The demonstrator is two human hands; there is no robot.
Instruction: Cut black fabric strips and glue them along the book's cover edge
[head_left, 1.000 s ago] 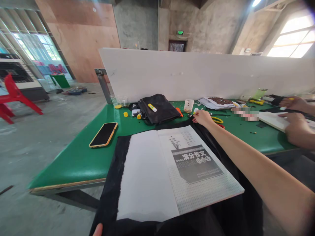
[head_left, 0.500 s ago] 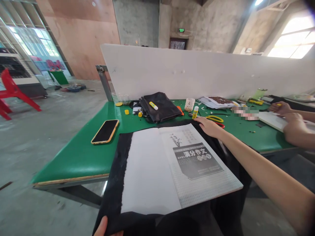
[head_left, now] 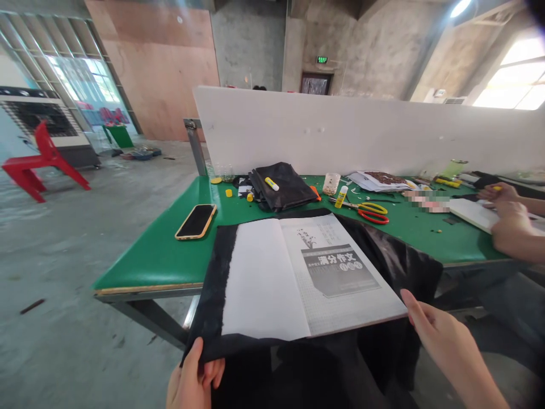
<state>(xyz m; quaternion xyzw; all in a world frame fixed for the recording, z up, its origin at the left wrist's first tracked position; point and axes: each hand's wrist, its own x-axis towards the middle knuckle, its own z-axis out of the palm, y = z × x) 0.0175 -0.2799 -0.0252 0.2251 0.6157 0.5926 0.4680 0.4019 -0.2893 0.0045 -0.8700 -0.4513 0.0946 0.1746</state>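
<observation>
Left grip [head_left: 191,375] pinches black sheet [head_left: 215,287] lower left, prob keeping it taut; right grip [head_left: 443,332] holds open book [head_left: 270,284] lower right.

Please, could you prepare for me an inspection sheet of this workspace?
Surface: green table.
Job's things: open book lying on a black sheet.
Clutter: phone, upright glue stick, scissors, folded black material.
Hands: left hand grips the sheet's near left corner; right hand is at the book's near right corner.
Cables: nothing seen.
Surroundings: white partition behind, red chair at left, co-worker's hands at right.
</observation>
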